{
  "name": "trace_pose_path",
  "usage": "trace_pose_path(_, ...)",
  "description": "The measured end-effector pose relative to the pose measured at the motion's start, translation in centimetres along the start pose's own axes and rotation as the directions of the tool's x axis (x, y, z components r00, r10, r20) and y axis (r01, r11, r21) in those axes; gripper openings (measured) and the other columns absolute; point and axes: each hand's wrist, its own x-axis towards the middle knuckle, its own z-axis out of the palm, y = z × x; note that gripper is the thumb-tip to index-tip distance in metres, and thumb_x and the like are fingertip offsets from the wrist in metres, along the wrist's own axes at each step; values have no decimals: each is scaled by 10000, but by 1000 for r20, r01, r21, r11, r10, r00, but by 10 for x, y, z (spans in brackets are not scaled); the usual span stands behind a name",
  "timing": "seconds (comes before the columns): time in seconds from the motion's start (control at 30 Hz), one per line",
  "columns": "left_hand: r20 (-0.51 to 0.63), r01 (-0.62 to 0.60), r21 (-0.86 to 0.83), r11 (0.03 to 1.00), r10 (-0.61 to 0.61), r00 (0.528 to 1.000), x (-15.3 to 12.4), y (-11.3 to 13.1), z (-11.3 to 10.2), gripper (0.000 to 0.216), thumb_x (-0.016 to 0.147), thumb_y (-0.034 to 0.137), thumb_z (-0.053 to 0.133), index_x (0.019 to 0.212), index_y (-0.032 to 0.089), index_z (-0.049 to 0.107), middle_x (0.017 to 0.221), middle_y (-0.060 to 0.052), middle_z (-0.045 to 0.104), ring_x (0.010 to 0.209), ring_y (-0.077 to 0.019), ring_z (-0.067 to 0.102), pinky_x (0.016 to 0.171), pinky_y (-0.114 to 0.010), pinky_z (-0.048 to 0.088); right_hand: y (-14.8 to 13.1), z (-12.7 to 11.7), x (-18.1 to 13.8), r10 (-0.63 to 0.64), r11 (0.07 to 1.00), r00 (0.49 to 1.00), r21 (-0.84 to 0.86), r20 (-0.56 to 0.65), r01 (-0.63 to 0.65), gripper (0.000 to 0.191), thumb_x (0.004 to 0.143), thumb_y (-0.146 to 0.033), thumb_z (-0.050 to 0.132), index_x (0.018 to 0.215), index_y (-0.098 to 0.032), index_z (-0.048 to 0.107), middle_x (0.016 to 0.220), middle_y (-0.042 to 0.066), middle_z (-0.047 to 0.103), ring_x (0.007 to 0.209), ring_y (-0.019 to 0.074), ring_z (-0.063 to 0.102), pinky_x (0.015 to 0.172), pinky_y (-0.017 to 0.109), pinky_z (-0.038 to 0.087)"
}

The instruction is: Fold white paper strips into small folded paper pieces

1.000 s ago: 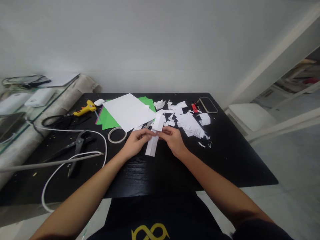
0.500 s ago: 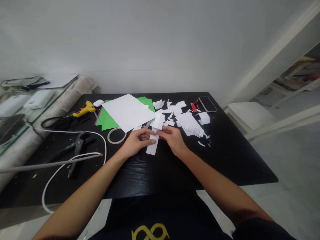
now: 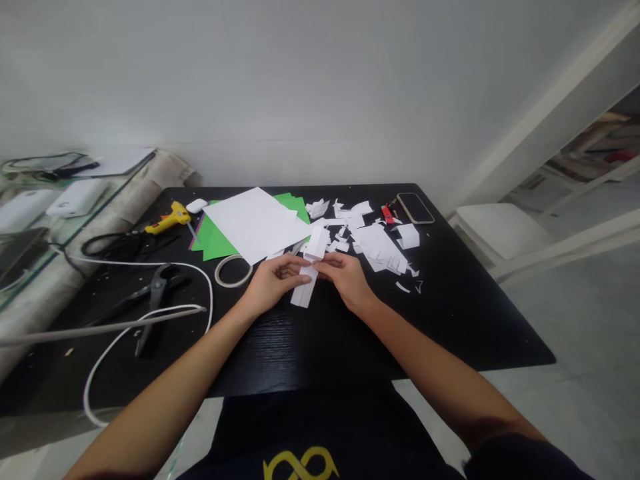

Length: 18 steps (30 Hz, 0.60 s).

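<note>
Between both hands is a folded strip of white paper (image 3: 304,291), held above the front middle of the black table. Its upper end is bent over into a small boxy fold, and a crease runs along the lower part. My left hand (image 3: 270,283) pinches its left edge between thumb and fingers. From the right, my right hand (image 3: 345,277) grips the same paper just below the boxy fold. Fingertips partly cover the paper's middle. Close by my left hand lies a roll of tape (image 3: 233,285). White paper scraps (image 3: 380,250) spread beyond my right hand.
White sheets (image 3: 257,223) lie over green paper (image 3: 217,241) at the back. A yellow glue gun (image 3: 173,219), pliers (image 3: 158,293) and a looping white cable (image 3: 211,303) occupy the left. A phone (image 3: 416,208) and a red lighter (image 3: 387,214) are at the back right.
The lower end of the folded paper has tilted slightly up and left. Both hands keep their grip in nearly the same place.
</note>
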Motion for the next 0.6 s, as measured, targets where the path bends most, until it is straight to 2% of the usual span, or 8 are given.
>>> trace_pose_path(0.17,16,-9,4,1000,9,1000,-1,2,2,334,747,271,844,1061,194,761,848,-39,778,764,-169,720,743,-312,596,1,-1,1,22,999,1000,41,19,-23,225,650,-303,872,821,-179,793,873,61,792,847,218,726,850,394,581)
trace_pose_path(0.43,-34,-25,33,999,26,999,-3,1,3,293,773,277,836,1052,206,786,877,-45,801,818,-187,739,800,-332,590,0,1,-1,48,995,998,80,46,-52,228,622,-284,905,799,-186,798,874,59,796,853,226,733,898,427,592)
trace_pose_path(0.6,-57,-29,58,998,32,998,-3,0,3,272,771,302,839,1017,196,794,855,-45,794,784,-182,724,773,-322,579,0,1,-1,60,993,997,96,57,-66,231,617,-278,912,791,-181,795,870,57,795,860,229,737,897,422,594)
